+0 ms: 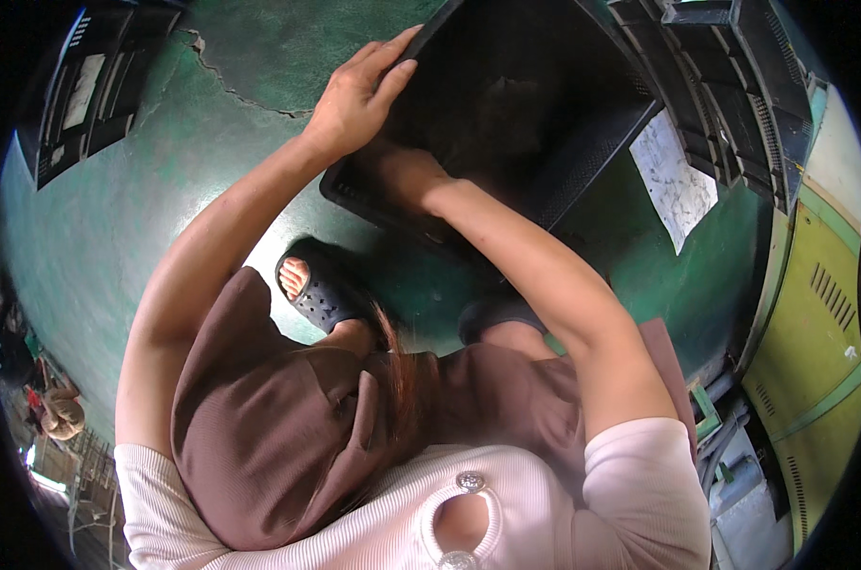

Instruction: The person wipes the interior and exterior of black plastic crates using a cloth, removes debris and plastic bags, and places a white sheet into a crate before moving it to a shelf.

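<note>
A large black plastic crate [597,142] stands tilted on the floor in front of me, its dark inside facing up toward me. My left hand [359,95] grips its left rim, with the thumb on the inner side and the fingers along the edge. My right hand [407,176] reaches over the near side into the crate's shadowed corner. Its fingers are lost in the dark, so what they touch is hidden. Something faint and brownish [511,100] shows deep in the crate, too dim to name.
Black slotted crates or racks stand at the right [725,85] and far left [88,95]. A whitish sheet [678,180] lies right of the crate. A yellow-green metal cabinet [820,313] lines the right side. The green floor [231,57] has a crack. My dark clog [321,290] is close below the crate.
</note>
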`<state>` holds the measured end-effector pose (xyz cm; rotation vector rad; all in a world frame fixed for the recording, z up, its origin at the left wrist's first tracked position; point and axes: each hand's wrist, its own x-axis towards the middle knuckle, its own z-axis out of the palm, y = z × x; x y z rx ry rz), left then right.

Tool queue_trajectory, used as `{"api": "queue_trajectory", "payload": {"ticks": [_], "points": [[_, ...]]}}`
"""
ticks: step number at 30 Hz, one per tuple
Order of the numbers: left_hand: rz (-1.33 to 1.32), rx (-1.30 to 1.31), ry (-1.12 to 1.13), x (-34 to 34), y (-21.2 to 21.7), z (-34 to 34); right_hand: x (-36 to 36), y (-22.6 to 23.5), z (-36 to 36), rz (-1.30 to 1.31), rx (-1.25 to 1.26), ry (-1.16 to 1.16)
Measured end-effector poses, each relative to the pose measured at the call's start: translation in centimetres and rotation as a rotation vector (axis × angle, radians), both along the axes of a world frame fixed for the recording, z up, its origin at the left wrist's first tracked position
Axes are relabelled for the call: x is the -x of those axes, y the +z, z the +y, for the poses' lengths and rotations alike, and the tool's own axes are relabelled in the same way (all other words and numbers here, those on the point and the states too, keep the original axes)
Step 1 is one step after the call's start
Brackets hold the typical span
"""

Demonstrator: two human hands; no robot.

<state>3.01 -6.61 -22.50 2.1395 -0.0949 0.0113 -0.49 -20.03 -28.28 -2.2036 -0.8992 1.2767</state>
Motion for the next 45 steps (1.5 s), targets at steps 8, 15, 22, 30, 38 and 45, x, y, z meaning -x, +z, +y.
{"api": "queue_trajectory", "payload": {"ticks": [8,15,22,30,38,45], "points": [[-0.052,-0.033,0.026,0.5,-0.2,0.1,-0.5,7.0,1.4,0.151,-0.076,-0.117],[-0.019,-0.088,0.034,0.9,-0.2,-0.1,-0.9,9.1,2.7,0.201,0.100,-0.140],[-0.104,-0.036,0.047,0.3,-0.2,-0.3,-0.5,5.3,3.4,0.103,0.177,-0.091],[-0.023,-0.014,0.008,0.4,-0.4,0.4,-10.6,12.4,-9.4,0.416,-0.076,-0.336],[-0.020,-0.025,-0.001,0.2,-0.7,0.3,-7.2,2.0,-1.2,-0.529,0.205,-0.385],[0.004,0.033,0.026,0.0,0.1,-0.1,0.5,-0.4,-1.2,-0.452,-0.230,0.060]]}}
